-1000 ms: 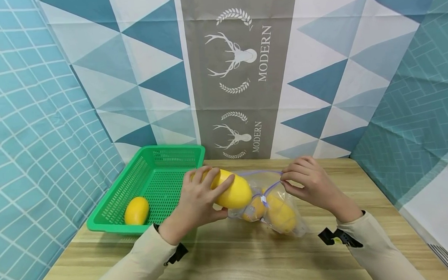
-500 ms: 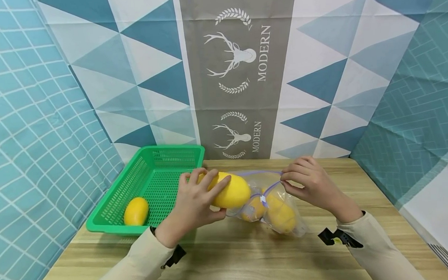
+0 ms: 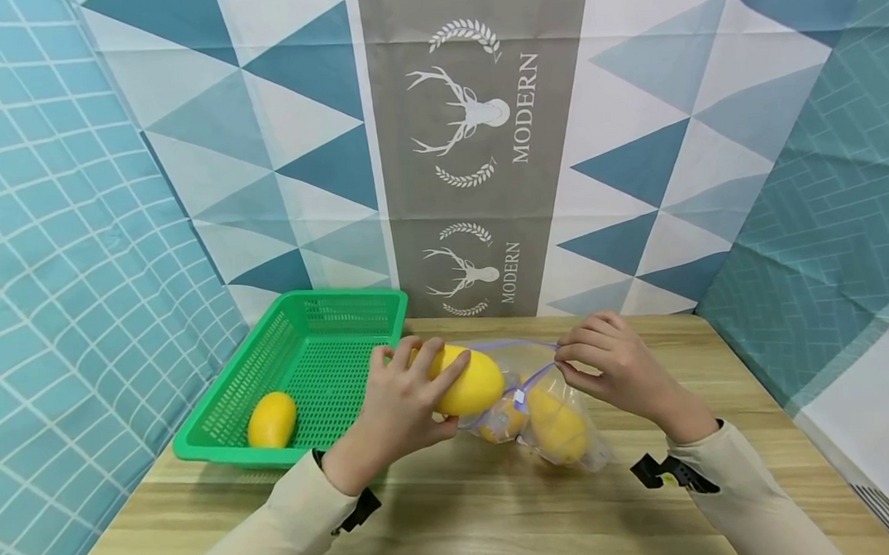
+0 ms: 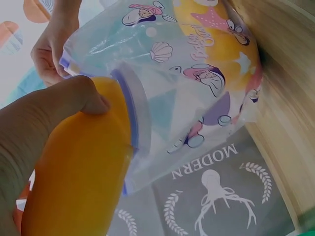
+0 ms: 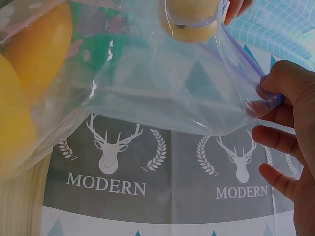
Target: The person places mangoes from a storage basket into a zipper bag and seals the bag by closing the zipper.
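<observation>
My left hand [image 3: 398, 408] grips a yellow mango [image 3: 471, 382] from its left side, thumb and fingers spread around it. The mango's far end is at the mouth of a clear zip bag [image 3: 592, 453], beside its purple zip strip [image 4: 129, 105] in the left wrist view. With thumb and fingertips, my right hand [image 3: 616, 368] pinches the other side of the bag's mouth, holding it apart. Inside the bag, two yellow mangoes [image 3: 557, 428] lie low, seen through the printed plastic. In the right wrist view, the held mango [image 5: 189, 22] shows at the top near the opening.
A green plastic basket [image 3: 225, 454] stands at the left of the wooden table [image 3: 492, 524], with one mango [image 3: 272, 419] in its near left corner. Patterned cloth walls [image 3: 459, 268] rise behind and on both sides.
My left hand and its mango draw back slightly left, then shift a little right toward the bag's mouth. My right hand stays almost still, still pinching the bag's edge.
</observation>
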`<state>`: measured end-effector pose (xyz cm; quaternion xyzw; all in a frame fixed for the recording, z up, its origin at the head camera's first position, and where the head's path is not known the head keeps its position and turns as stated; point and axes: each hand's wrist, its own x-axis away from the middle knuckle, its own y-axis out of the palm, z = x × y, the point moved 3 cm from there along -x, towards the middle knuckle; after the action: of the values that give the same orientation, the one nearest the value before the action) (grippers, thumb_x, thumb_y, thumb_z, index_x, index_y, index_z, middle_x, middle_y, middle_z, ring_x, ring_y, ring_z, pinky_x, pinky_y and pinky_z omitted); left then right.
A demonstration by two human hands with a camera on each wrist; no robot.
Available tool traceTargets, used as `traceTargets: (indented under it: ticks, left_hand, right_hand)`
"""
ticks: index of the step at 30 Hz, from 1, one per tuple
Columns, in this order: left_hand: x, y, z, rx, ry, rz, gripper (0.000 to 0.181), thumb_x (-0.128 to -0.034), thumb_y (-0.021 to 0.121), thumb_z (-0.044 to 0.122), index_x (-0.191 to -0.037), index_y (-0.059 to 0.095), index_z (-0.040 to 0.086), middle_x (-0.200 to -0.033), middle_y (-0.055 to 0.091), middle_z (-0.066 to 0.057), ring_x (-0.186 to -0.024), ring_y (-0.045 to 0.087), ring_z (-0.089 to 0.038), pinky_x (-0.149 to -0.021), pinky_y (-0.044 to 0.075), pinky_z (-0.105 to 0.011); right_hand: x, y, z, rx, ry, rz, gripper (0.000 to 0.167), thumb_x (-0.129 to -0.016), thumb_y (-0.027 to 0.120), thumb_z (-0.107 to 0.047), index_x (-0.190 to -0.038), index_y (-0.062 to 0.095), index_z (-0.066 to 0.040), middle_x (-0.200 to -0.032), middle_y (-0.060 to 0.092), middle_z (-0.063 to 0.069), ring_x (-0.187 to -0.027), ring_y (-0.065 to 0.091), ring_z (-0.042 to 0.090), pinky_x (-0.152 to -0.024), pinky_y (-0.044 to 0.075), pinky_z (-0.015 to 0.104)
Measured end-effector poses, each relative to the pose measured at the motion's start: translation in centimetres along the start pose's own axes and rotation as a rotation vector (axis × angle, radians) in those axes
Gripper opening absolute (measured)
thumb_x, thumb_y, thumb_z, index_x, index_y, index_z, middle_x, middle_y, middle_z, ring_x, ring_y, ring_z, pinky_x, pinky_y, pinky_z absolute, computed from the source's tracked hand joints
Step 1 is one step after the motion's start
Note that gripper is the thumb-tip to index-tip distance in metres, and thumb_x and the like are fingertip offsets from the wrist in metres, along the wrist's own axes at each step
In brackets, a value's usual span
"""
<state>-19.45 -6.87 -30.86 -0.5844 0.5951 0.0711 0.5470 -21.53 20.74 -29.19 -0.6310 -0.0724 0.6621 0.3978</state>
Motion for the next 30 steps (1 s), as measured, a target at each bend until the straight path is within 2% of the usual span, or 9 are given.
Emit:
traceTargets:
  ticks: [2, 9, 18, 25, 30]
  left_hand:
    - [-0.2, 0.0, 0.1, -0.012, -0.005, -0.010, 0.077, -0.0532, 0.082, 0.054, -0.121, 0.068, 0.022, -0.111, 0.058, -0.012, -0.096, 0.054, -0.033, -0.065, 0.041, -0.046]
    - [-0.9, -0.1, 0.2, -0.046, -0.076, -0.017, 0.072, -0.0539, 0.082, 0.051, -0.118, 0.071, 0.020, -0.109, 0.061, -0.013, -0.094, 0.054, -0.032, -0.065, 0.041, -0.046]
    - [-1.2, 0.4, 1.0, -0.037, -0.031, -0.066, 0.076, -0.0535, 0.086, 0.055, -0.118, 0.070, 0.019, -0.109, 0.060, -0.014, -0.093, 0.054, -0.032, -0.065, 0.039, -0.044]
    - [-1.6, 1.1, 1.5, -0.048, -0.002, -0.084, 0.074, -0.0577, 0.084, 0.059, -0.118, 0.070, 0.018, -0.107, 0.061, -0.013, -0.092, 0.056, -0.031, -0.065, 0.041, -0.043]
    - [-1.4, 1.6, 1.4, -0.043, 0.030, -0.094, 0.072, -0.0597, 0.083, 0.060, -0.118, 0.071, 0.020, -0.106, 0.061, -0.010, -0.093, 0.056, -0.029, -0.067, 0.042, -0.043]
  right_hand:
    - [0.0, 0.0, 0.0, -0.001, 0.001, -0.003, 0.032, -0.103, 0.051, -0.026, -0.085, 0.071, -0.009, -0.085, 0.070, 0.003, -0.082, 0.062, 0.024, -0.081, 0.040, 0.040]
    - [0.0, 0.1, -0.1, -0.004, -0.003, 0.001, 0.032, -0.103, 0.052, -0.026, -0.084, 0.071, -0.009, -0.085, 0.070, 0.002, -0.081, 0.062, 0.024, -0.081, 0.041, 0.040]
    - [0.0, 0.3, -0.3, -0.017, 0.001, -0.008, 0.033, -0.103, 0.051, -0.027, -0.084, 0.071, -0.009, -0.085, 0.070, 0.002, -0.082, 0.062, 0.023, -0.083, 0.040, 0.039]
    - [-0.2, 0.3, -0.4, -0.019, -0.018, 0.002, 0.032, -0.103, 0.051, -0.025, -0.084, 0.071, -0.008, -0.085, 0.069, 0.002, -0.081, 0.061, 0.023, -0.083, 0.040, 0.039]
    - [-0.3, 0.3, -0.4, -0.018, -0.030, 0.005, 0.031, -0.103, 0.052, -0.025, -0.084, 0.071, -0.008, -0.085, 0.069, 0.003, -0.080, 0.061, 0.023, -0.083, 0.040, 0.039]
